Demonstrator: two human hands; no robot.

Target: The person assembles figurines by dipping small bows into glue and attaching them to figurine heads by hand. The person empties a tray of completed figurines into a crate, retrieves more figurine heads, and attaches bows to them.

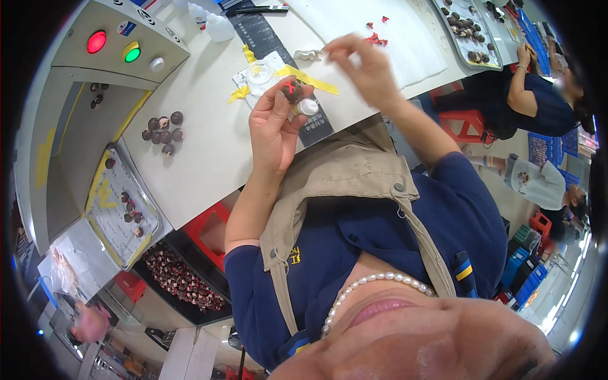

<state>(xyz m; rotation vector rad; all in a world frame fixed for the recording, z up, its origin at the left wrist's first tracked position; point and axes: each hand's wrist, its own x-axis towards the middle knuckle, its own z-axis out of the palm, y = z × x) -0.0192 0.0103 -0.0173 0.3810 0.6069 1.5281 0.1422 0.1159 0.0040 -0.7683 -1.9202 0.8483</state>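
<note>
My left hand (273,130) grips a dark brown ball (292,90) with a small red piece on its top. Right below the ball, at the same fingers, is a small white round-capped container (308,107); whether the hand holds it too, I cannot tell. My right hand (368,69) is raised over the table to the right, somewhat blurred, thumb and fingertips drawn together. Anything between those fingertips is too small to make out. Near them lies a crumpled whitish strip (308,55). Beyond my left hand a clear round dish (258,73) sits on a white pad with yellow tape.
Several brown balls (163,134) lie loose on the left. A grey machine (120,47) with red and green lights stands beyond them. Metal trays (152,212) (491,62) hold more balls. Small red pieces (376,40) rest on a white sheet; a full black crate (183,278) is below left.
</note>
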